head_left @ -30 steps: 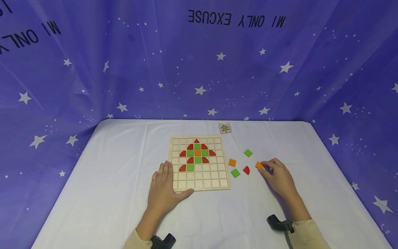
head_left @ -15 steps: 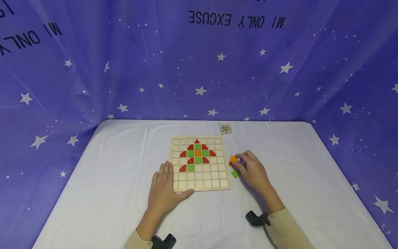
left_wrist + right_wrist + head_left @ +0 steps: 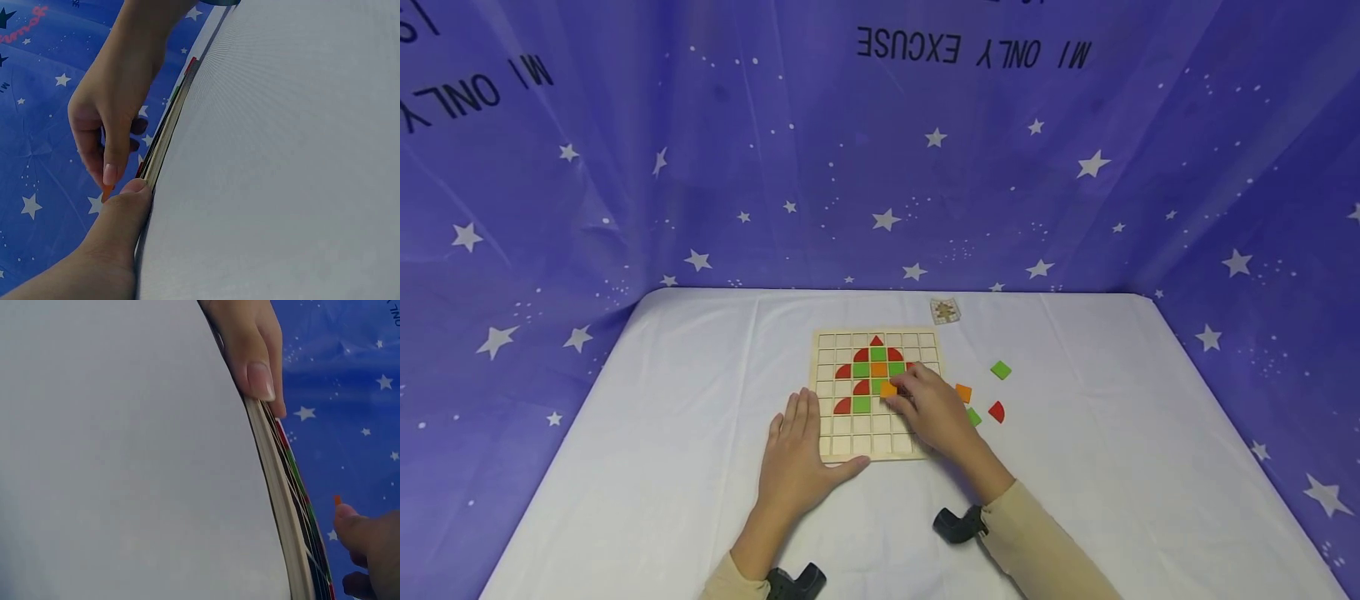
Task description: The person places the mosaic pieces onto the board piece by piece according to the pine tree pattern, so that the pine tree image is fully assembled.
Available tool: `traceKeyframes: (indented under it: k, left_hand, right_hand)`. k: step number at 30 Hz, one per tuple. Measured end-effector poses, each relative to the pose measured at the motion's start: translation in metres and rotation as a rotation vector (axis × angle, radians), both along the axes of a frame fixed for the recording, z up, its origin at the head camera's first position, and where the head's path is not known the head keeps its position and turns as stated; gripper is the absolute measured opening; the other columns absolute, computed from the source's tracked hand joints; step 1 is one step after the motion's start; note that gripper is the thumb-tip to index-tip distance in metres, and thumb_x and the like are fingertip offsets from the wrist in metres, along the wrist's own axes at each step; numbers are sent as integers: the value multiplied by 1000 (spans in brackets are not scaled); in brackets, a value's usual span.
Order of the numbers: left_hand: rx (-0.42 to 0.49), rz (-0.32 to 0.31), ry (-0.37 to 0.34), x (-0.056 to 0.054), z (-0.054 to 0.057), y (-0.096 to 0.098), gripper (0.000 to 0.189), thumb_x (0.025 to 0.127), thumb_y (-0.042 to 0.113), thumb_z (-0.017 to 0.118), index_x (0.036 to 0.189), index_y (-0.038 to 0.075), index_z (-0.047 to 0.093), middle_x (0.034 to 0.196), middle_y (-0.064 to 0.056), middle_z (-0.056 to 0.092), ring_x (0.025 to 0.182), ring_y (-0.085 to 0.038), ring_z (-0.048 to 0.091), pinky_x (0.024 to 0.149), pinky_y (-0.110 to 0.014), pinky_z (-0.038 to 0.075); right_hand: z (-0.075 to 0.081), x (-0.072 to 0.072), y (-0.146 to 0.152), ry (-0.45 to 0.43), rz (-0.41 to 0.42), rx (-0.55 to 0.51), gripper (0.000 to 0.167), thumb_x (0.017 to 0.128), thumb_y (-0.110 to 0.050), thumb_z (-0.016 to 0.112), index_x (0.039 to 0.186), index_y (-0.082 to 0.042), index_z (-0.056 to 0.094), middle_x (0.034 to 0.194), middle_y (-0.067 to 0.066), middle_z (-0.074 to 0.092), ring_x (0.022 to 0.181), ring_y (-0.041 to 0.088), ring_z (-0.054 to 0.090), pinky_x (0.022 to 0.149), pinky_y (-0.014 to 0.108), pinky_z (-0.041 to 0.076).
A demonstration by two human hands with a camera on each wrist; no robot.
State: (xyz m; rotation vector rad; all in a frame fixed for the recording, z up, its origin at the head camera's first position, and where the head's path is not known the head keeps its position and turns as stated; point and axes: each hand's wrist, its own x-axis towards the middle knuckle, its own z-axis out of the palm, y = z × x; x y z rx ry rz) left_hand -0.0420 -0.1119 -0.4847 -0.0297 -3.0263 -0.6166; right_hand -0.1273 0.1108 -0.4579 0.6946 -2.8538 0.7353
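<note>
A wooden grid board lies on the table, with red, green and orange pieces set in its upper and middle cells. My left hand rests along the board's left edge and lower left corner, fingers straight and thumb spread. Above the board, my right hand pinches an orange square tile between thumb and fingertips. In the left wrist view the same orange tile shows edge-on, raised off the board. The right hand hides part of the board's right side.
Right of the board lie another orange square, a green square, a partly covered green square and a red quarter-circle piece. A small patterned card lies behind the board. A purple starry curtain surrounds the white table.
My right hand has picked up the orange square from the far right of the loose pieces and carried it left over the board. The left hand has stayed in place.
</note>
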Motion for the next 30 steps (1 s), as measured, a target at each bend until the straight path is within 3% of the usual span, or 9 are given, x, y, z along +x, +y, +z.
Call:
traceKeyframes:
  k: [9,30]
  left_hand:
    - [9,-5,4,0,2,0,130,70,88,56,158,2,16,167,-15,15,155,-32,12,123,-53,17]
    - [8,1,8,0,1,1,130,70,89,56,158,1,17,166,-15,16,155,-32,13,123,-54,18]
  right_hand:
    - [-2,4,-10,10,38,71,30,88,-36,75,112,-17,74,94,-8,59,77,4,50,67,21,46]
    - [-2,4,-8,-63,22,30,26,86,-33,77,109,-20,78,87,-14,58,75,5,49,64,19,43]
